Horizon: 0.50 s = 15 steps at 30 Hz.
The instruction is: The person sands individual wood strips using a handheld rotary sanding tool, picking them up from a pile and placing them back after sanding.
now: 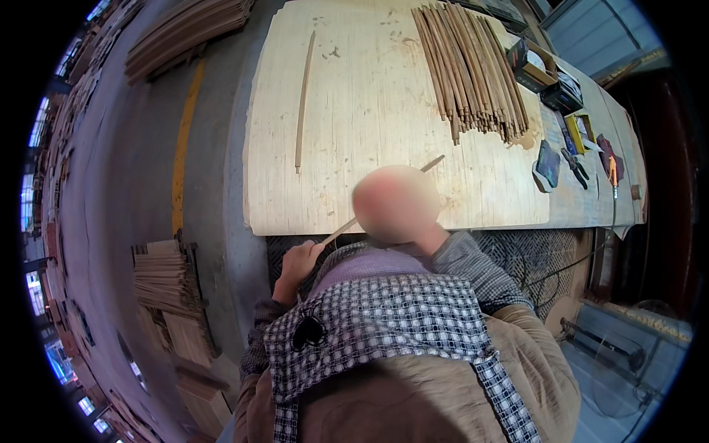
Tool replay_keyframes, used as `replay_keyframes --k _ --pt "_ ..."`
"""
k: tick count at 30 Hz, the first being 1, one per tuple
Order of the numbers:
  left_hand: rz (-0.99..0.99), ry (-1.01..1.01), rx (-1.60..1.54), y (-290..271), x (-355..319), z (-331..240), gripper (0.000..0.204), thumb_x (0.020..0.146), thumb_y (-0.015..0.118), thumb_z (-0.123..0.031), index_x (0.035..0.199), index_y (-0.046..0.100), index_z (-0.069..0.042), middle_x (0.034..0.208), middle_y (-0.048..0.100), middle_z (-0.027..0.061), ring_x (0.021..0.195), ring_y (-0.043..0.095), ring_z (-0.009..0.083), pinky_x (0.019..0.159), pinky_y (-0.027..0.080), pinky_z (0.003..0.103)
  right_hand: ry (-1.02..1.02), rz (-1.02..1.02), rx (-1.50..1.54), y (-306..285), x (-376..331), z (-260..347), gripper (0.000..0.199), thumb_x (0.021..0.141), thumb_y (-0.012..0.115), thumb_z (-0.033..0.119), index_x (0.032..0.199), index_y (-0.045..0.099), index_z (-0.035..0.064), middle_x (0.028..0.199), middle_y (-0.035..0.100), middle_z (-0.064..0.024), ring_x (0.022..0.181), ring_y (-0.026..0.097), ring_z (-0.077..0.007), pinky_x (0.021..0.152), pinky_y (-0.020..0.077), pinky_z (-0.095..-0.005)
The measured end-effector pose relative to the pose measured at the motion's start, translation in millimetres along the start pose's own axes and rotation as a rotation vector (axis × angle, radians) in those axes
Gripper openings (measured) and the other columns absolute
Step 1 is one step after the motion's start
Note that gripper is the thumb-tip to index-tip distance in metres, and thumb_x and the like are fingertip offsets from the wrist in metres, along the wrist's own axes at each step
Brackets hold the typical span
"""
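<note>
My left hand [298, 264] is closed around the lower end of a thin wooden stick [341, 230], just off the near edge of the table. The stick slants up to the right over the pale wooden tabletop [354, 96]. A round blurred patch covers most of my right hand [425, 236] and the middle of the stick. Only the wrist side shows, so its fingers are hidden. Another thin wooden stick [304, 103] lies by itself on the left part of the tabletop. Many similar sticks lie side by side in a pile [473, 74] at the back right.
Pliers [574, 168], an orange-handled tool [613, 173], a dark pad [546, 167] and a yellow box [580, 133] lie on the table's right side, below an open cardboard box [532, 66]. Stacked wooden strips [159, 273] stand on the left, near a yellow floor line [185, 148].
</note>
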<state>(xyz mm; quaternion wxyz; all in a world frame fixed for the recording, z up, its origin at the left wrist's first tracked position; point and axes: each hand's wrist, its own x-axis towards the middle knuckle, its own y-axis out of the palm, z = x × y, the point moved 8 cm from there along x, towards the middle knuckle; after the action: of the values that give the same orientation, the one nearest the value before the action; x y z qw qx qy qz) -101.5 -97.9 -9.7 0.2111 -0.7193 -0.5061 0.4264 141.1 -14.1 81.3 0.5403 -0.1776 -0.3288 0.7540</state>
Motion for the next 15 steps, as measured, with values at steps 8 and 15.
replay_keyframes --k 8,15 --pt "-0.153 0.113 0.310 7 -7 -16 0.029 0.091 0.048 -0.034 0.077 0.051 -0.009 0.069 0.058 0.0131 0.061 0.059 0.0353 0.054 0.045 0.048 -0.221 -0.157 -0.726 -87 20 7 0.014 0.075 0.057 0.015 0.086 0.060 0.0073 0.073 0.055 -0.0099 0.067 0.055 -0.0270 0.057 0.0440 -0.0426" --pt "-0.154 0.140 0.343 2 -3 -14 0.026 0.090 0.049 -0.033 0.079 0.050 -0.010 0.068 0.058 0.0124 0.060 0.059 0.0344 0.052 0.045 0.049 -0.155 0.039 -0.525 -70 31 55 0.021 0.076 0.057 0.015 0.093 0.059 0.0025 0.090 0.058 -0.0174 0.080 0.056 -0.0319 0.070 0.0443 -0.0471"
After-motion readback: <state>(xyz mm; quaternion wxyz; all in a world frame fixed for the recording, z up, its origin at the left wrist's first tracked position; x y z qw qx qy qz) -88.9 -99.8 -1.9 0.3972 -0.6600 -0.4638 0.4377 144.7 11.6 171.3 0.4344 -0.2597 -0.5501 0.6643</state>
